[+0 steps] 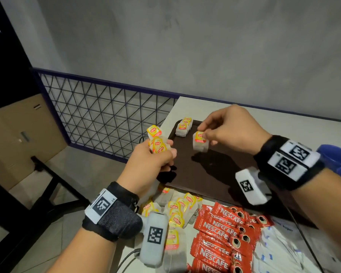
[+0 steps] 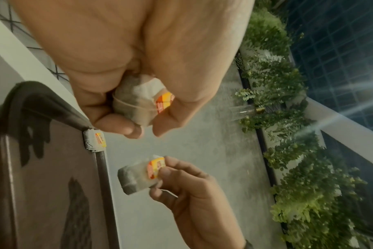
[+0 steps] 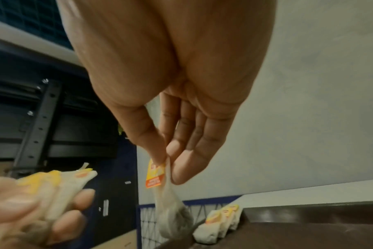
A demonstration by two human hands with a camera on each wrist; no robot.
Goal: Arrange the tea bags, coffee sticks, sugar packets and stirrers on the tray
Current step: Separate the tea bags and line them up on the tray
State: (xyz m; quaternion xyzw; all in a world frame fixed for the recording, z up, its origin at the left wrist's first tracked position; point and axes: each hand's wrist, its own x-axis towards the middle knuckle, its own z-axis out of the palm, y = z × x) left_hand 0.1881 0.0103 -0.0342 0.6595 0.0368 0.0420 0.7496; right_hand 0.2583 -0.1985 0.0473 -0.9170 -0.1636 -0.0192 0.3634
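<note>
Grey plaster wall (image 1: 185, 46), blue-framed wire mesh railing (image 1: 106, 107), pale tiled floor (image 1: 71, 170).

The tea bags (image 1: 200, 141) are thin matt paper with glossy tags; the coffee sticks (image 1: 220, 236) are shiny foil; the brown tray (image 1: 215, 170) is smooth, semi-gloss plastic; the counter (image 1: 284, 123) is matt.

Left hand (image 1: 153, 160) clenched, right hand (image 1: 226, 129) pinching, both raised.

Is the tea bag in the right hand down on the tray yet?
Not yet. The tea bag hangs pinched in the right hand, above the tray.
</note>
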